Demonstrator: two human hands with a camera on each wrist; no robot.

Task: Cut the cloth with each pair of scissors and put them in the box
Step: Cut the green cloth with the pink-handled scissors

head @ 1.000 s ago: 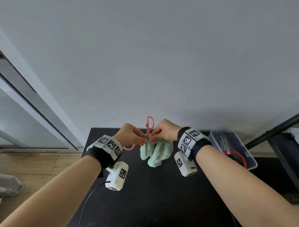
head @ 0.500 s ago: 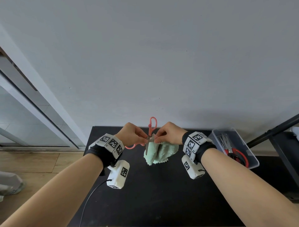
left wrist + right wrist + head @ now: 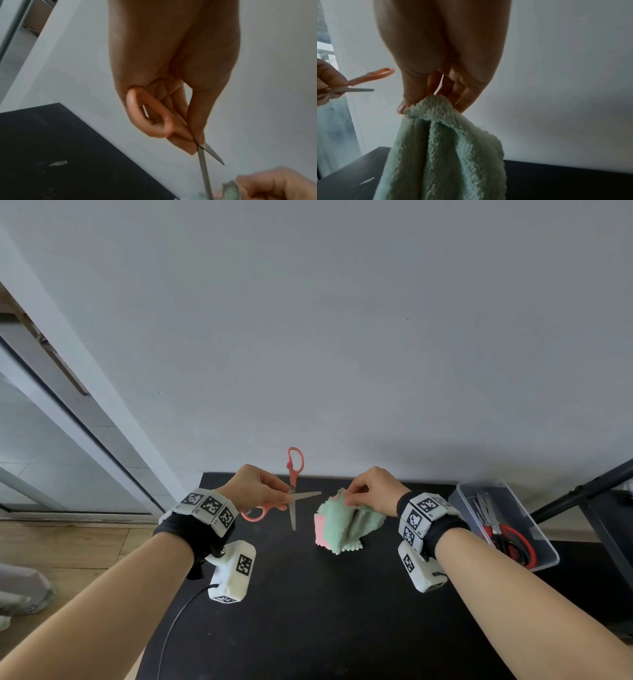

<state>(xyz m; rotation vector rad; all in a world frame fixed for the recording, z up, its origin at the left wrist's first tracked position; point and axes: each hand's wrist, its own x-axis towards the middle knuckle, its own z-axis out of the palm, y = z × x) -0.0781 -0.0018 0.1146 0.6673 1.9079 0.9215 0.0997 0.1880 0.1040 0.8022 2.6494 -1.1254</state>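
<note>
My left hand point(image 3: 263, 494) pinches a pair of coral-handled scissors point(image 3: 294, 474) at the pivot, above the black table point(image 3: 308, 611). The blades are spread wide, one pointing right, one down; one handle loop stands up, the other sits under my palm. In the left wrist view the scissors point(image 3: 150, 116) show that loop against my curled fingers point(image 3: 197, 121). My right hand point(image 3: 370, 491) pinches the top edge of a mint-green fluffy cloth point(image 3: 342, 525) with a pink underside, hanging a hand's width right of the blades. The cloth point(image 3: 445, 148) hangs from the fingertips point(image 3: 409, 100) of my right hand, its lower end at the table.
A clear plastic box point(image 3: 544, 546) at the table's right edge holds red-handled scissors point(image 3: 510, 539) and other metal scissors. A dark metal frame point(image 3: 582, 494) stands beyond it. A grey wall runs behind the table; a door frame and wooden floor lie left.
My hands have drawn apart: the scissors moved left with their blades now spread wide, and the cloth moved right, away from the blades it was against.
</note>
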